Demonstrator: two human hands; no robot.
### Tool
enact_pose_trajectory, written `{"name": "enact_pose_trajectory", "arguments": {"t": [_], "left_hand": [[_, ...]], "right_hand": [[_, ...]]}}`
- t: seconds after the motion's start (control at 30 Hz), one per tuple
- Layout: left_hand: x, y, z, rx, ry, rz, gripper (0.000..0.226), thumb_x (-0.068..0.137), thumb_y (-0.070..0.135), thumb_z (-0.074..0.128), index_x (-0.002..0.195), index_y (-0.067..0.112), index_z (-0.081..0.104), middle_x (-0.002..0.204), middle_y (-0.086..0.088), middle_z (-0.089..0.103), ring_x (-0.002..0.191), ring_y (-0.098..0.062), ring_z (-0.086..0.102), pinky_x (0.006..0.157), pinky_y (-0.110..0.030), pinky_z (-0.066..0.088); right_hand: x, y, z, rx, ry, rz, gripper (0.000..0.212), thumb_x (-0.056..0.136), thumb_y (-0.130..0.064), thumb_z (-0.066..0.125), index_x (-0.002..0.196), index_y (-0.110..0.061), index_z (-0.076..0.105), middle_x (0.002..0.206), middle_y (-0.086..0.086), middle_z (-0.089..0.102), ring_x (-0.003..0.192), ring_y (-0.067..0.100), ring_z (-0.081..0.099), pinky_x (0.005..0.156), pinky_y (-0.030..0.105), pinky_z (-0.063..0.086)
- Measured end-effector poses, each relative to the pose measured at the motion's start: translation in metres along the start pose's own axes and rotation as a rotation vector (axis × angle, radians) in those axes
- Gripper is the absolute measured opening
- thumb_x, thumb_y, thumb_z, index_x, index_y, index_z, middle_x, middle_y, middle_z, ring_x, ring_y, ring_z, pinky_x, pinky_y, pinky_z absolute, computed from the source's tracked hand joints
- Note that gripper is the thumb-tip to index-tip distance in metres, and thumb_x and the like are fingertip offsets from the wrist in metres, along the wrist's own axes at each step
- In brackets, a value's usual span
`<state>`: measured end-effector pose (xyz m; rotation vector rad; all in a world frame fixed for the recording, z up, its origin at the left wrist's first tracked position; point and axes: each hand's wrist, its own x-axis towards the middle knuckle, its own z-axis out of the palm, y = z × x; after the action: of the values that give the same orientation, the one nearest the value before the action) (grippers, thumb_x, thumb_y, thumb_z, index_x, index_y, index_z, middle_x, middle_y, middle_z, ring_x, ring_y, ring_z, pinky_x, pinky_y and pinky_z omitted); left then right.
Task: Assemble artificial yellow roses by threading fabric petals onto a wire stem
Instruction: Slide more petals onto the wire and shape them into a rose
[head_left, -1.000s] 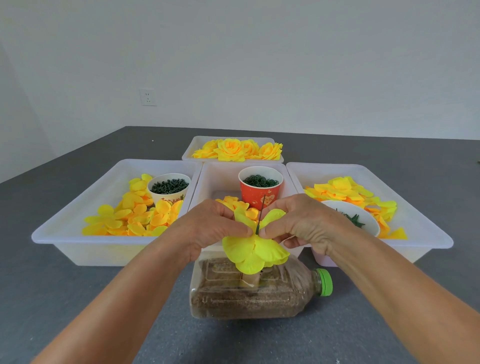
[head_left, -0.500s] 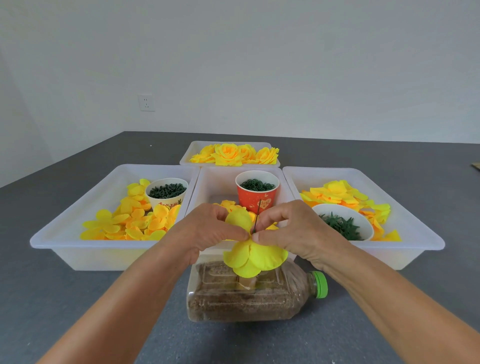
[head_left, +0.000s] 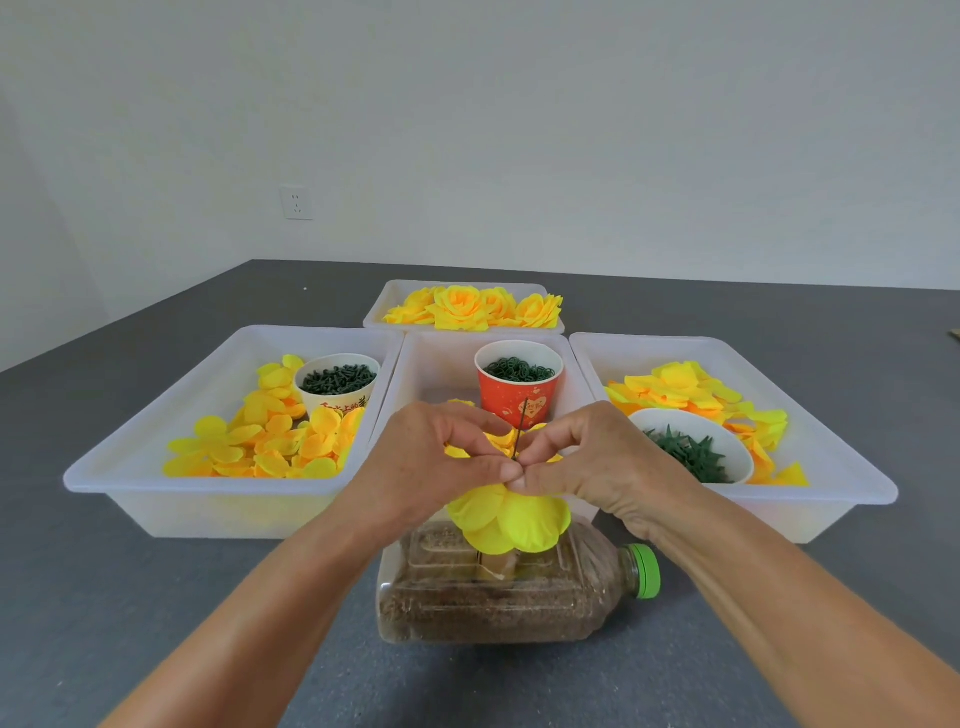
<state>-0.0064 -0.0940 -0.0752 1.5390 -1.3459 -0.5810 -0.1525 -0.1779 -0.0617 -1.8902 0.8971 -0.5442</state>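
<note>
A thin dark wire stem (head_left: 520, 431) stands upright from a sand-filled plastic bottle (head_left: 498, 592) lying on its side with a green cap (head_left: 644, 571). Yellow fabric petals (head_left: 511, 519) hang around the wire below my fingers. My left hand (head_left: 426, 467) and my right hand (head_left: 592, 462) meet at the wire, fingertips pinching the petal layer on either side of it. The spot where the petal sits on the wire is hidden by my fingers.
Three white trays stand behind the bottle: the left tray (head_left: 156, 483) holds loose petals and a cup of green pieces (head_left: 337, 382), the middle a red cup (head_left: 519, 389), the right tray (head_left: 831, 467) petals and a white bowl (head_left: 691, 447). Finished roses (head_left: 467, 309) lie in a far tray.
Both hands have moved down the wire, pressing the upper petal onto the petals below. More bare wire now shows above my fingers.
</note>
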Motion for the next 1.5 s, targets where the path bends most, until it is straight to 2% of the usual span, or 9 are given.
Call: {"name": "enact_pose_trajectory", "arguments": {"t": [0.4,0.63,0.77,0.87,1.1,1.2,1.27,1.4,1.5], "left_hand": [[0.001,-0.005,0.004,0.020,-0.002,0.023,0.014,0.069,0.019,0.080,0.058,0.019,0.071,0.096,0.013,0.069,0.100,0.002,0.058,0.090,-0.027,0.044],[0.004,-0.005,0.008,0.076,-0.024,0.063,0.014,0.069,0.006,0.079,0.060,0.010,0.069,0.097,0.018,0.068,0.099,0.006,0.057,0.089,-0.023,0.042],[0.009,-0.002,0.006,0.010,-0.082,0.025,0.020,0.070,-0.001,0.076,0.056,0.008,0.066,0.093,0.011,0.072,0.093,0.003,0.062,0.082,-0.015,0.046],[0.011,0.000,0.005,-0.031,-0.111,0.000,0.029,0.070,-0.003,0.075,0.050,0.015,0.065,0.089,0.005,0.073,0.089,-0.001,0.065,0.077,-0.013,0.048],[0.013,0.001,0.005,-0.031,-0.128,-0.030,0.031,0.071,-0.003,0.075,0.048,0.016,0.065,0.087,0.002,0.074,0.087,-0.006,0.067,0.068,-0.008,0.046],[0.013,0.003,0.004,-0.027,-0.146,-0.032,0.030,0.071,-0.003,0.075,0.049,0.015,0.066,0.086,0.002,0.074,0.085,-0.007,0.067,0.068,-0.008,0.046],[0.013,0.004,0.004,-0.025,-0.150,-0.033,0.028,0.072,-0.003,0.075,0.051,0.013,0.067,0.086,0.001,0.074,0.084,-0.008,0.067,0.069,-0.008,0.046],[0.013,0.005,0.004,-0.039,-0.152,-0.039,0.021,0.072,-0.004,0.074,0.054,0.006,0.066,0.085,-0.001,0.074,0.083,-0.009,0.068,0.069,-0.011,0.048],[0.011,0.007,0.005,-0.053,-0.145,-0.045,0.020,0.072,-0.005,0.074,0.055,0.005,0.066,0.083,-0.002,0.074,0.081,-0.010,0.068,0.068,-0.010,0.048]], "right_hand": [[0.001,0.002,-0.004,0.042,-0.071,0.047,0.013,0.066,-0.001,0.080,0.073,-0.008,0.071,0.081,0.007,0.069,0.073,0.006,0.060,0.064,0.011,0.049],[0.011,0.005,-0.029,0.058,-0.160,0.108,0.014,0.071,-0.006,0.076,0.071,-0.020,0.076,0.078,-0.004,0.071,0.083,0.010,0.061,0.082,0.030,0.049],[0.042,0.021,-0.073,0.023,0.346,0.005,0.015,0.075,-0.005,0.072,0.069,-0.019,0.071,0.076,-0.001,0.068,0.069,0.009,0.058,0.062,0.018,0.043],[0.070,0.050,-0.117,-0.259,0.632,0.053,0.010,0.078,-0.013,0.070,0.088,-0.016,0.073,0.096,0.002,0.070,0.095,0.021,0.063,0.078,0.029,0.048],[0.110,0.101,-0.150,-0.631,0.291,0.250,0.050,0.077,-0.042,0.072,0.120,-0.019,0.060,0.134,-0.001,0.051,0.124,0.020,0.046,0.103,0.036,0.038],[0.124,0.106,-0.139,-0.835,0.212,0.233,0.021,0.088,-0.038,0.058,0.093,-0.018,0.064,0.105,-0.001,0.059,0.108,0.023,0.052,0.089,0.035,0.041],[0.128,0.105,-0.132,-0.948,0.227,0.190,0.028,0.092,-0.022,0.049,0.065,-0.014,0.047,0.080,0.003,0.054,0.084,0.025,0.051,0.073,0.031,0.037],[0.129,0.108,-0.135,-0.949,0.347,0.171,0.015,0.087,0.000,0.044,0.084,-0.006,0.058,0.092,0.009,0.059,0.092,0.027,0.059,0.071,0.029,0.044],[0.127,0.105,-0.140,-0.933,0.347,0.181,0.020,0.084,0.003,0.042,0.069,-0.005,0.053,0.080,0.013,0.055,0.074,0.025,0.052,0.063,0.029,0.042]]}}
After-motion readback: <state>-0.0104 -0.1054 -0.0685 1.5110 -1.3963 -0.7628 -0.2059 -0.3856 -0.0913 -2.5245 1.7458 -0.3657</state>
